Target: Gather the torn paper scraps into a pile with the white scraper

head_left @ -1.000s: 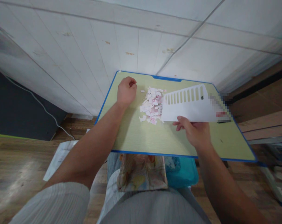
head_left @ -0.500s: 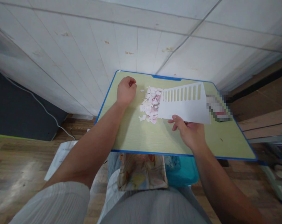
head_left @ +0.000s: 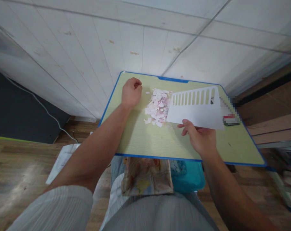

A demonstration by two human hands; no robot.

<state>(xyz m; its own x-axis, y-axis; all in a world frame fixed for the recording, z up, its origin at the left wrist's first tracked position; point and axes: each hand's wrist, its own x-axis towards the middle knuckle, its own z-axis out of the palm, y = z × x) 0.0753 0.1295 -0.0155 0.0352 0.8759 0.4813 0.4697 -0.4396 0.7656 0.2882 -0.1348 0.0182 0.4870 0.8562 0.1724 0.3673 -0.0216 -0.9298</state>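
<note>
Holding a white slotted sheet along its near edge, the right hand is to the right of the pile of torn paper scraps, thumb on top and fingers curled beneath. The sheet's left end meets the pile's right side in view — whether it touches the scraps, I cannot tell. A row of long slots runs along its far half.

Left of the pile, and apart from it, the left hand is loosely curled above the tabletop; its palm is hidden, so I cannot tell whether it grips anything. One loose scrap lies between that hand and the pile.

All the scraps, white with some pinkish pieces, lie heaped on the pale yellow-green tabletop, which has a blue rim. Well to the pile's right, past the sheet, is a pixelated object.

Beyond the pile rises a white plank wall with a grey cable slanting across it. On the near side of the pile, below the table edge, are a patterned cloth item and — just beside it — a teal container.
</note>
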